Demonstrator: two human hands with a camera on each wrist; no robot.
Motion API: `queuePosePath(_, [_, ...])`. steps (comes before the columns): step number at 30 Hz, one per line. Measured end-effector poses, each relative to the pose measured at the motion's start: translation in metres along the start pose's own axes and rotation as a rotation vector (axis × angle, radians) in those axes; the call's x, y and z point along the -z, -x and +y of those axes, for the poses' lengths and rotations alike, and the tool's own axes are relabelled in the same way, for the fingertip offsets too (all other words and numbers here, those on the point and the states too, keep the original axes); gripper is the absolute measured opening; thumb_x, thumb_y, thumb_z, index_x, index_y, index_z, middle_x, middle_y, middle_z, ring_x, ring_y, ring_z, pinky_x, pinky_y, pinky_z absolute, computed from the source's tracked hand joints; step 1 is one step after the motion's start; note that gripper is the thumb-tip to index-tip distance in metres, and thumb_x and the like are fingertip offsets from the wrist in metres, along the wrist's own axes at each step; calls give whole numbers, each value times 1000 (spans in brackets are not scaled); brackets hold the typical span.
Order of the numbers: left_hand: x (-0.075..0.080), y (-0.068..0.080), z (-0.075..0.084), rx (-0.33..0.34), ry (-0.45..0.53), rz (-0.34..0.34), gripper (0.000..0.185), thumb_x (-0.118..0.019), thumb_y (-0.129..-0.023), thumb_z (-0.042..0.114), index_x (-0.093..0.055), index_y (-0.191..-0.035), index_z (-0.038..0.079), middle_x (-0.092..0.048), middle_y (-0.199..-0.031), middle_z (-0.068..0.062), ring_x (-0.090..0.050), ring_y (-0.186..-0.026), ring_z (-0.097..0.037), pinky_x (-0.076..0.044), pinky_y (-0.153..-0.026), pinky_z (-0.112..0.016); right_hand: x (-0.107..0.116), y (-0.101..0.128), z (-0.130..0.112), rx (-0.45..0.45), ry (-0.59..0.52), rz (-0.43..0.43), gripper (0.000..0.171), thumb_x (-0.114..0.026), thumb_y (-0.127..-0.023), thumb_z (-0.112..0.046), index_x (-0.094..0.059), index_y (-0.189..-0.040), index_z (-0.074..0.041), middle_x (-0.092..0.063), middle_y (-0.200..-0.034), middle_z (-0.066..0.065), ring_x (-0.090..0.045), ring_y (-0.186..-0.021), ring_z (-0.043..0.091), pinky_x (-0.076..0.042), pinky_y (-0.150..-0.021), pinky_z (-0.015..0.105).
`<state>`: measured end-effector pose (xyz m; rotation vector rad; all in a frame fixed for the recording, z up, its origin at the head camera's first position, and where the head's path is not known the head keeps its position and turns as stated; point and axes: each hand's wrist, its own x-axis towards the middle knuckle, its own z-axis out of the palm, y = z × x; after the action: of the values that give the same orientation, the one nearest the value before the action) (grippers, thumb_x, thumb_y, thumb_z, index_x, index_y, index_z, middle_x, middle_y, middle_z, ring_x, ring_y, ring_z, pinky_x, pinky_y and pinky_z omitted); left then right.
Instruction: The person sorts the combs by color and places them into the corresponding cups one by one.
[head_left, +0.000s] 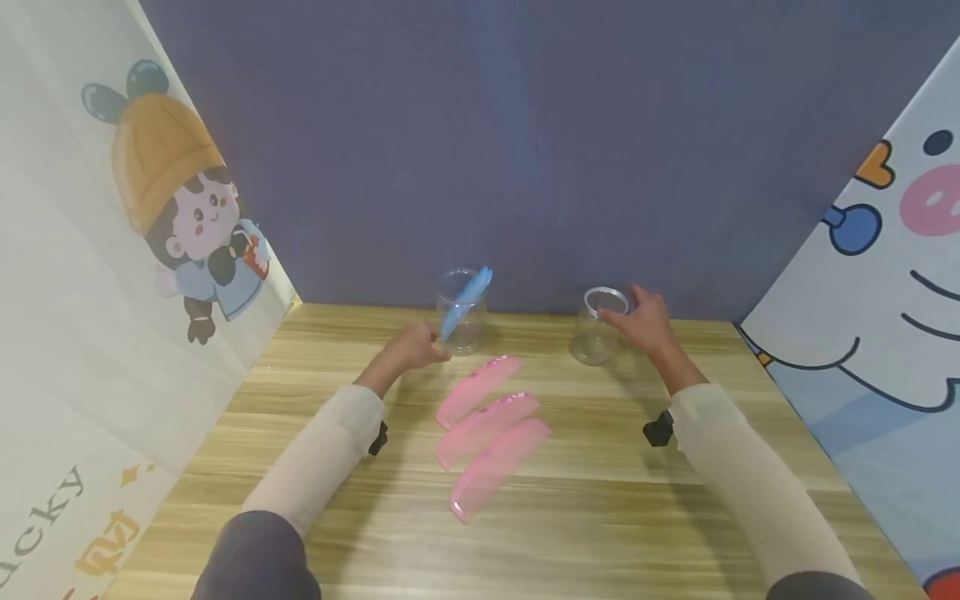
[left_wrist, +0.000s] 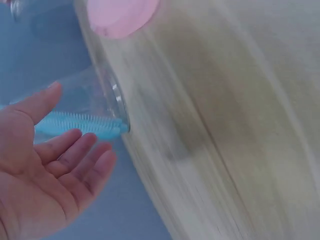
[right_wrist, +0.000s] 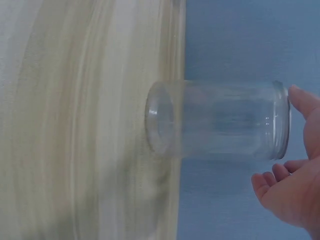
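A light-blue comb (head_left: 467,303) leans inside a clear jar (head_left: 467,342), its upper end above the rim; its teeth show in the left wrist view. My left hand (head_left: 417,345) is beside this jar, palm toward it, fingers loosely bent and nothing in them. On the right, a second clear jar (right_wrist: 225,120) stands upright with nothing visible inside. My right hand (head_left: 647,320) is at its rim, thumb and fingers spread apart, the thumb overlapping the rim in the head view. Three pink combs (head_left: 480,387) lie slanted in a row on the table, nearer me than the jars.
The wood-grain table (head_left: 600,517) ends at a dark blue-grey back panel (head_left: 525,150), close behind both jars. Cartoon-printed panels (head_left: 67,250) flank it on both sides. Small black wrist devices (head_left: 658,428) sit by my sleeves.
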<state>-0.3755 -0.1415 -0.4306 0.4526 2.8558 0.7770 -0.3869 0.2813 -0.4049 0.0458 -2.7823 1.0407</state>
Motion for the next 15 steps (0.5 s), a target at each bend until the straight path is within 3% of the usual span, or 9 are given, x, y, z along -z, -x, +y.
queuePosePath(3, [-6,5,4,-15,-37,-37,32,-78,-90,28,-61,-91,1,-56,-77,-6,-47,-66,-15,-45,-60,-30,-4,1,7,25,-8,19,81,-77,-89,-37,-44,-144,13,-51,-130,39,-48,-123,51,-43,-107,63])
queuePosePath(5, [-12,9,6,-16,-25,-67,33,-78,-90,27,-58,-90,1,-48,-74,-2,-41,-64,-13,-39,-58,-26,-7,1,10,48,-19,35,69,-79,-87,-34,-53,-131,13,-58,-117,34,-54,-109,46,-49,-95,56])
queuePosePath(7, [-17,13,9,-12,-11,-94,34,-78,-90,26,-60,-96,-2,-53,-77,-3,-48,-67,-15,-44,-60,-28,-10,1,12,66,-32,46,61,-80,-86,-31,-57,-123,12,-62,-108,30,-57,-100,41,-49,-87,49])
queuePosePath(10, [-24,20,13,-4,-13,-118,50,-78,-89,28,-62,-120,-7,-69,-106,-14,-66,-94,-25,-58,-82,-37,-12,0,15,69,-53,50,63,-80,-87,-29,-57,-129,12,-65,-111,31,-60,-103,42,-51,-91,50])
queuePosePath(12, [-28,24,17,11,-34,-132,62,-79,-89,31,-58,-134,-6,-67,-130,-20,-65,-118,-34,-56,-102,-46,-13,1,15,61,-62,45,68,-79,-87,-29,-54,-135,12,-64,-119,34,-60,-111,45,-51,-98,54])
queuePosePath(15, [-34,29,21,27,-56,-156,68,-78,-90,33,-54,-140,-6,-61,-140,-23,-57,-132,-40,-49,-113,-50,-13,1,16,59,-67,44,71,-78,-88,-29,-51,-139,13,-60,-127,36,-57,-120,49,-49,-105,59])
